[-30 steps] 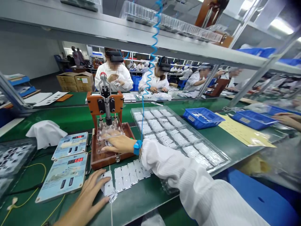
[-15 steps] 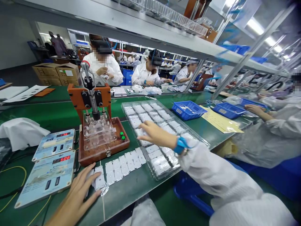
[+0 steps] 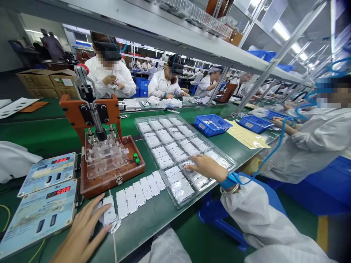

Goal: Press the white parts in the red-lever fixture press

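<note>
My left hand point(image 3: 85, 229) lies on the bench at the lower left, fingers spread. Its thumb and fingertips are around a small loose pile of thin white plates point(image 3: 110, 210), touching its edge. To the right of that pile, a row of the same flat plates with small holes point(image 3: 140, 192) lies side by side on the green bench. My right hand point(image 3: 210, 167), with a blue wrist strap point(image 3: 230, 180), hovers over the near part of a clear plastic tray point(image 3: 170, 197). Its fingers are apart, and I see nothing between them. White plates point(image 3: 179, 185) fill the tray's compartments.
An orange lever press point(image 3: 90, 113) on a wooden base point(image 3: 113, 179) stands behind the row. Two light-blue meter boxes point(image 3: 38, 215) with red digits sit at left. Blue bins point(image 3: 212, 125) and yellow sheets point(image 3: 246, 136) lie beyond the tray. A co-worker point(image 3: 315, 140) sits at right.
My right hand has moved from above the tray's left middle toward its near right side. My left hand stays at the pile of plates. The view has shifted slightly.
</note>
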Demonstrator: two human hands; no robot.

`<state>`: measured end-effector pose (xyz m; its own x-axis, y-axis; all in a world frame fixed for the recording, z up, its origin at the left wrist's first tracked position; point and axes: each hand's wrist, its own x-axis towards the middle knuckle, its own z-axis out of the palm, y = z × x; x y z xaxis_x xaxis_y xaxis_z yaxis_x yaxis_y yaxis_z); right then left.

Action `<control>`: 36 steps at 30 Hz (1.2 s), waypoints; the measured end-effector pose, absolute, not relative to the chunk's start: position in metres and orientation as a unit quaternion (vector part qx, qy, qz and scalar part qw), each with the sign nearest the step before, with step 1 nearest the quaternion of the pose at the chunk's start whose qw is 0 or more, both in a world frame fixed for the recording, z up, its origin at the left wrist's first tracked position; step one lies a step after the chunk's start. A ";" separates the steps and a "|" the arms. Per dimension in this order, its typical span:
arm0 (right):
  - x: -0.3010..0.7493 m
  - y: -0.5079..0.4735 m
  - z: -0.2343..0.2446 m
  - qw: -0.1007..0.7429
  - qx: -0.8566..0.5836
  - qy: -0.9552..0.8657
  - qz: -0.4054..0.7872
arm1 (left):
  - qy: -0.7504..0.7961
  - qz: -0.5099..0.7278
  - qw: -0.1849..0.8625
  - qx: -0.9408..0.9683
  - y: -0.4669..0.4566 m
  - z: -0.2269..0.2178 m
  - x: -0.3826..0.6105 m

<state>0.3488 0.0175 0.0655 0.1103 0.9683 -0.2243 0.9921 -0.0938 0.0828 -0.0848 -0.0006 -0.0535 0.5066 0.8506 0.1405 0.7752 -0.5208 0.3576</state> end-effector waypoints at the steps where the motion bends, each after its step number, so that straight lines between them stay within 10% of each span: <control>1: 0.349 0.019 0.067 0.098 0.732 0.671 -0.060 | 0.473 0.152 0.125 0.859 0.000 -0.054 -0.085; 11: 0.358 0.030 0.059 -0.039 0.654 0.706 -0.268 | 0.462 0.171 0.126 0.861 0.001 -0.052 -0.084; 21: 0.354 0.033 0.051 -0.074 0.762 0.643 -0.022 | 0.470 0.150 0.146 0.857 -0.001 -0.042 -0.082; 36: 0.360 0.018 0.037 -0.001 0.629 0.777 0.032 | 0.466 0.152 0.113 0.865 0.003 -0.063 -0.104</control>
<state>0.3596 0.0183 0.0370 -0.2079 0.9772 0.0423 0.9774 0.2059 0.0476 -0.1045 0.0027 -0.0625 0.5204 0.8393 0.1573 0.7706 -0.5410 0.3370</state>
